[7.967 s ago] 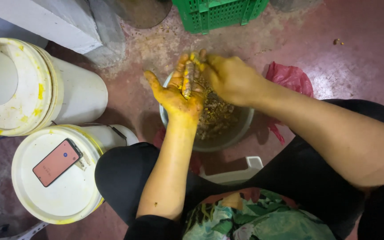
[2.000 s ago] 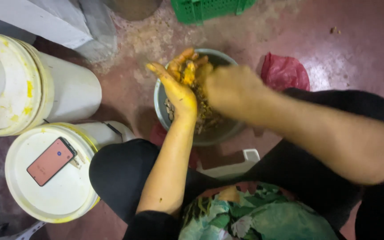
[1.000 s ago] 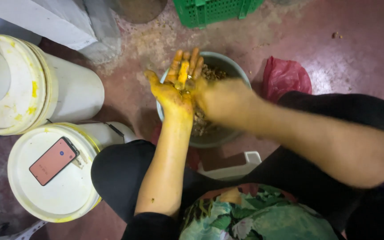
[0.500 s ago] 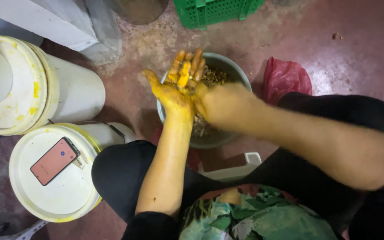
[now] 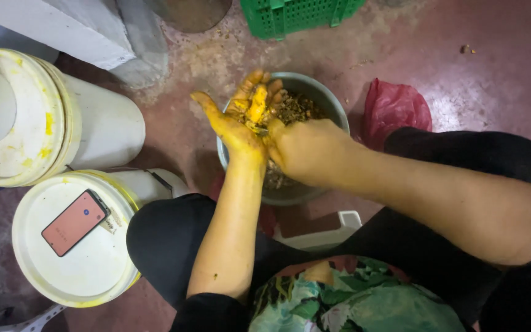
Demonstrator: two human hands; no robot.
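Over the metal bowl (image 5: 330, 107), the left hand (image 5: 241, 120) lies palm up with its fingers spread and loosely curled, cradling a small yellow-orange root piece (image 5: 257, 103) against the base of the fingers. The right hand (image 5: 305, 150) is closed just beside it, knuckles toward the camera, its fingertips pressed to the lower end of the piece; a thin dark sliver shows there, perhaps a small blade, but it is too small to be sure. Both hands, and the left forearm, are stained deep yellow.

The piece looks firm and knobbly, light enough to rest in a cupped palm, and likely wet and slippery where its skin is off, so it seems best held along its length between thumb and fingers rather than by a tip. It would probably snap if bent hard.

Brown scrapings and peelings fill the bowl, which stands on the reddish floor (image 5: 499, 67) between the person's knees. A crumpled red plastic bag (image 5: 397, 107) lies just right of it. To the left stand two white lidded buckets (image 5: 102, 126), the nearer one bearing a phone in a salmon case (image 5: 75, 222). A green crate (image 5: 296, 15) is cut off at the top edge. The right palm and what it grips are hidden.
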